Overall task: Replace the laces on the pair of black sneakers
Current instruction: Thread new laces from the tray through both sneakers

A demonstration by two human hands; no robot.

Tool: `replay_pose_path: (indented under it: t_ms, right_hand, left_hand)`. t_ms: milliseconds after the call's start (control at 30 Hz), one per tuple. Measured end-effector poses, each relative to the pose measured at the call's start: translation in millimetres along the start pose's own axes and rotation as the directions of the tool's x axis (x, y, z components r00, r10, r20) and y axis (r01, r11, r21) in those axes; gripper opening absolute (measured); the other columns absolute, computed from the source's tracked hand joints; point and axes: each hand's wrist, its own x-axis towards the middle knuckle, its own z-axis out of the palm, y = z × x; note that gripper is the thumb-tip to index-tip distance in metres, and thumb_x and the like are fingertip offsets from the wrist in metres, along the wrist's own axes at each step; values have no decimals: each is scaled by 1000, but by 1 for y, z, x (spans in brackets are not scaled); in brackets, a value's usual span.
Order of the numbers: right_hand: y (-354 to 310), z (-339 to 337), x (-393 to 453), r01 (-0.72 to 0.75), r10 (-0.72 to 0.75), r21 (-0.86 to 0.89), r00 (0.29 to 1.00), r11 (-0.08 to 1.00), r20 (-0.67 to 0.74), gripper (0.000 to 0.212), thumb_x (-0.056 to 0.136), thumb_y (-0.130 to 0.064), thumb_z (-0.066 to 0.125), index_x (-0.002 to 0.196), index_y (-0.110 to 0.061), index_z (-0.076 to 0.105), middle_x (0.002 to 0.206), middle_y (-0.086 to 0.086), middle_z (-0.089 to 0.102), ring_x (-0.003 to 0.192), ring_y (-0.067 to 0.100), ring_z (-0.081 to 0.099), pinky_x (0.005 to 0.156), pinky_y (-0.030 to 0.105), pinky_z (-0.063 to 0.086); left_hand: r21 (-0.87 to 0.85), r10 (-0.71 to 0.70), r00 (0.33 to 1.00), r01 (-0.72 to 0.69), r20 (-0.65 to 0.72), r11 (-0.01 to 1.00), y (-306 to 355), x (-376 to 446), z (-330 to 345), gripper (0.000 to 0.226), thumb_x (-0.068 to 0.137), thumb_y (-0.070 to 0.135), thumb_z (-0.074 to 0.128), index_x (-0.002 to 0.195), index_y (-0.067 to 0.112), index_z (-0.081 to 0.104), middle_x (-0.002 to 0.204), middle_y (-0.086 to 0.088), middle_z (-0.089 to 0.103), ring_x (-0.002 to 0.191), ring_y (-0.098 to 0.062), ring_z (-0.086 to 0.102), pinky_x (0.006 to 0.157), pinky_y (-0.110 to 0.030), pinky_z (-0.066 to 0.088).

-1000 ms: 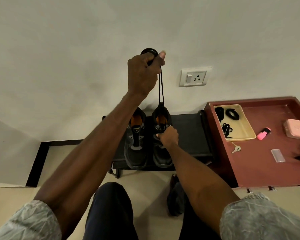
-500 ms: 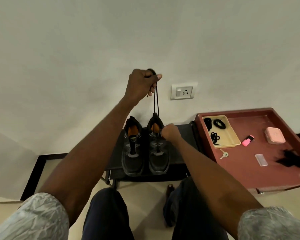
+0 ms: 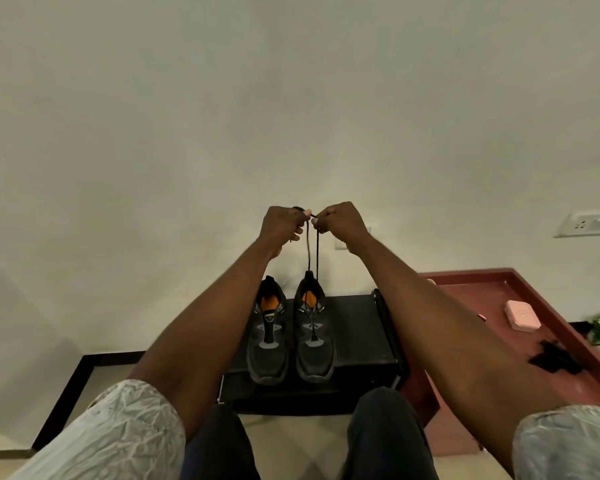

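Note:
Two black sneakers with orange insoles stand side by side on a low black stand. The left sneaker shows no lace. The right sneaker has a black lace running taut up from its top eyelets as two strands. My left hand and my right hand are raised together above the shoes in front of the wall, and each pinches the lace at its upper end, fingertips almost touching.
A red-brown tray table stands to the right, with a pink case and a black crumpled thing on it. A wall socket is at the far right. My knees are below the stand.
My right hand has left the right sneaker and risen to meet my left hand at the lace's top. The left hand now sits lower. The view has tilted up and left.

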Motion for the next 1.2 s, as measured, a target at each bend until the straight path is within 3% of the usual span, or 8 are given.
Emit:
replay_pose_path:
  t_ms: [167, 367, 500, 667, 867, 967, 1067, 1200]
  right_hand:
    - [-9, -8, -9, -152, 150, 177, 988, 973, 22, 6, 87, -1, 64, 91, 0, 68, 78, 10, 71, 68, 17, 66, 72, 27, 46]
    - [-38, -19, -5, -203, 199, 299, 979, 933, 43, 7, 95, -7, 57, 93, -7, 64, 79, 8, 69, 67, 19, 67, 79, 33, 50]
    - [-56, -28, -4, -248, 257, 342, 966, 907, 20, 16, 96, -3, 52, 85, -8, 62, 76, 8, 67, 63, 19, 64, 62, 27, 51]
    - [-70, -29, -6, -210, 212, 165, 977, 964, 7, 6, 87, -2, 66, 90, -5, 70, 80, 5, 60, 64, 15, 49, 59, 25, 42]
    - [-80, -23, -10, -89, 90, -14, 994, 996, 67, 13, 84, -5, 70, 96, 1, 73, 74, 5, 63, 63, 13, 54, 63, 24, 42]
    - [-84, -20, -15, 4, 13, -123, 990, 992, 142, 20, 82, -3, 66, 97, 8, 71, 82, 9, 66, 67, 15, 58, 65, 25, 45]
    - [-88, -21, -21, 88, -44, -176, 970, 980, 237, 16, 84, -4, 65, 95, 4, 72, 85, 6, 68, 71, 15, 59, 68, 26, 45]
    - [-76, -19, -18, 46, -26, -118, 986, 992, 162, 19, 85, 0, 65, 103, -4, 67, 89, 5, 63, 77, 17, 55, 61, 24, 39]
  left_hand:
    - [-115, -35, 990, 20, -135, 993, -3, -6, -5, 20, 90, 12, 70, 90, -7, 72, 79, -12, 69, 67, -17, 64, 63, -23, 53]
    - [-155, 43, 999, -48, -32, 987, 12, -17, -1, 13, 98, 14, 62, 96, 3, 69, 79, -10, 72, 68, -18, 69, 66, -24, 56]
    - [-104, 74, 976, -53, 205, 993, 21, -23, -4, 19, 99, 13, 60, 105, 1, 73, 84, -11, 68, 72, -21, 62, 82, -35, 58]
    - [246, -5, 872, -133, 489, 960, 33, -30, -9, 20, 89, 1, 69, 108, 3, 75, 98, -10, 75, 77, -16, 66, 73, -23, 56]
    - [275, 89, 984, -128, 152, 953, 38, -30, -2, 25, 76, 0, 81, 89, 5, 60, 86, -21, 72, 55, -22, 63, 58, -29, 53]
    - [290, 158, 985, -171, 71, 941, 37, -26, -3, 18, 77, 0, 78, 91, 4, 67, 83, -10, 70, 57, -22, 64, 64, -33, 55]
    - [215, 166, 986, -162, 0, 963, 37, -28, -5, 12, 77, -2, 75, 88, 1, 70, 80, -10, 70, 57, -22, 65, 52, -21, 49]
    - [168, 165, 986, -161, -6, 972, 32, -29, -8, 7, 78, -2, 75, 77, -1, 68, 77, -12, 70, 58, -23, 64, 50, -20, 44]
